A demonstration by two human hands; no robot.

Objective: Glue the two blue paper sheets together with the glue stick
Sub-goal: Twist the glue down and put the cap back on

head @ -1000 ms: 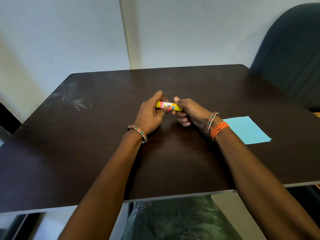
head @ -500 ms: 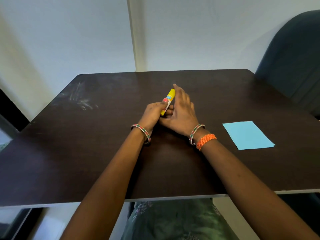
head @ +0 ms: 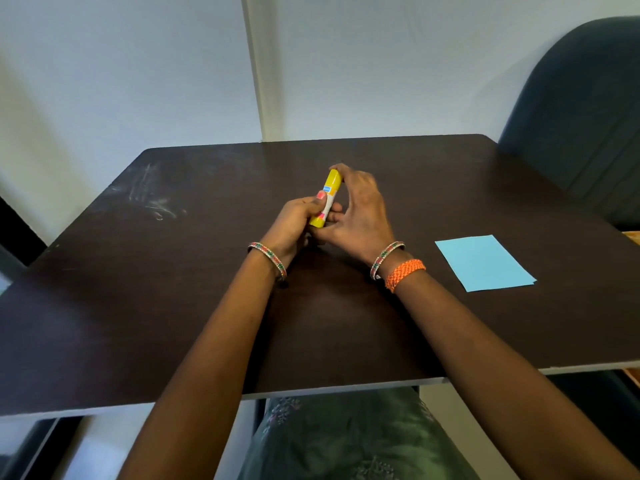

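A yellow glue stick [head: 327,195] stands nearly upright over the middle of the table, its cap end pointing away from me. My left hand [head: 294,223] is closed around its lower body. My right hand [head: 360,213] grips it from the right, fingertips on the yellow cap end and thumb near the base. The blue paper sheets [head: 483,263] lie flat on the table to the right of my right wrist, stacked so that a thin second edge shows at the bottom right corner. Neither hand touches the paper.
The dark brown table [head: 173,289] has pale scuff marks [head: 152,199] at the back left. A dark upholstered chair [head: 581,116] stands past the table's right far corner. White walls rise close behind the table.
One second ago the glue stick lay sideways between my hands. It now points away from me, and my right hand has shifted from beside it to its cap end.
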